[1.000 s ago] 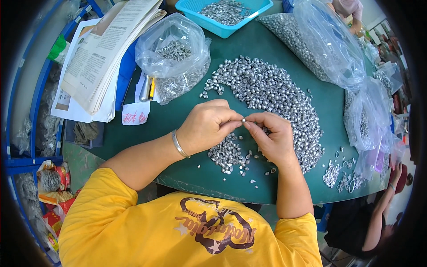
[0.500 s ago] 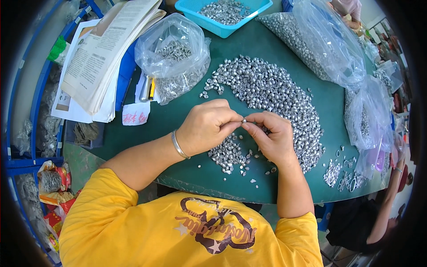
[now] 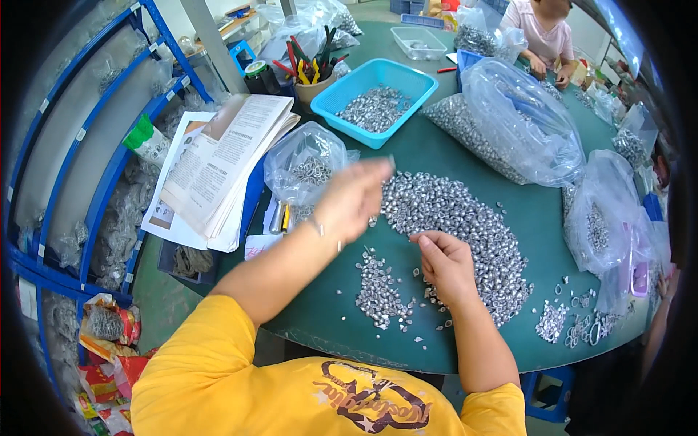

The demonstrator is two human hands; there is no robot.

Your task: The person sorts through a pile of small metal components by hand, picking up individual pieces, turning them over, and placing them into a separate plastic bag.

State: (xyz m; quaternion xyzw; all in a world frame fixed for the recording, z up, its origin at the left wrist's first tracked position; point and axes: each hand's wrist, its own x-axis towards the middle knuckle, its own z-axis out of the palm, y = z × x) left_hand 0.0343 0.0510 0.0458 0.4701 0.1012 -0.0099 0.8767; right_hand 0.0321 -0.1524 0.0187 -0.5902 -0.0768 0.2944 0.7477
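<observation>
My left hand (image 3: 355,200) is smeared by motion above the left end of a big pile of small silver metal cups (image 3: 454,218), so its fingers do not show clearly. Lower down, my right hand (image 3: 447,267) is closed in a pinch at the near edge of that pile. Whatever its fingertips hold, if anything, is too small to make out. Between my forearms lies a smaller heap of little silver metal pieces (image 3: 382,291). Beyond my left hand stands a light-blue plastic basket (image 3: 327,109) with similar metal parts inside.
At left lie a clear bag of metal rings (image 3: 305,163) and stacked newspapers (image 3: 225,160). A pot of pliers (image 3: 309,91) stands behind. Large bags of parts (image 3: 520,120) and scattered rings (image 3: 582,320) occupy the right. Across the green table (image 3: 334,327) another person (image 3: 542,33) works.
My hands, together at the fingertips before, are now apart. The left has swung up and away toward the basket; the right stays near the pile. The view has tilted up, showing more of the far table.
</observation>
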